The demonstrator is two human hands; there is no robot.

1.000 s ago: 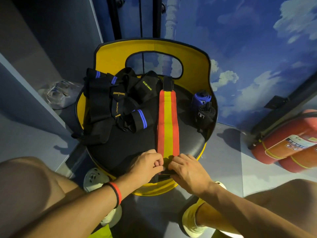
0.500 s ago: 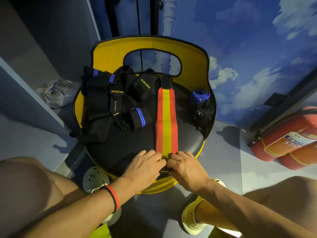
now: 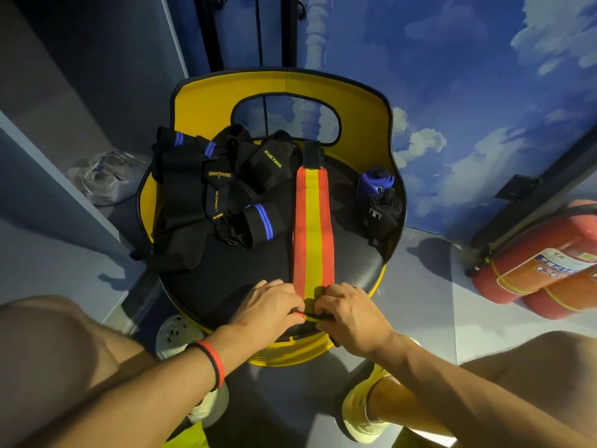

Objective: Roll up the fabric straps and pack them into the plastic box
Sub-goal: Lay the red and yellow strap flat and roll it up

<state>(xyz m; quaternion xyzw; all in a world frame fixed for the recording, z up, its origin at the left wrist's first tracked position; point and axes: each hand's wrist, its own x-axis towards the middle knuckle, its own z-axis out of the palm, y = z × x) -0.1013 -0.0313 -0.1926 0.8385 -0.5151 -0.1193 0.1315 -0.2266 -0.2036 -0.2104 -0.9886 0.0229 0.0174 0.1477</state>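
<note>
The striped strap (image 3: 312, 227) runs straight from near to far. The left hand (image 3: 268, 305) and right hand (image 3: 352, 315), fingers curled, pinch its near end side by side.

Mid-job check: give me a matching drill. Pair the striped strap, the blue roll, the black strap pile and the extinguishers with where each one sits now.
1 striped strap
2 blue roll
3 black strap pile
4 extinguishers

A on the floor, far right
B heaped on the left side of the seat
C flat down the seat's middle, near end gripped by left hand and right hand
D at the seat's right edge

Pairs: 1-C, 2-D, 3-B, 4-A
</note>
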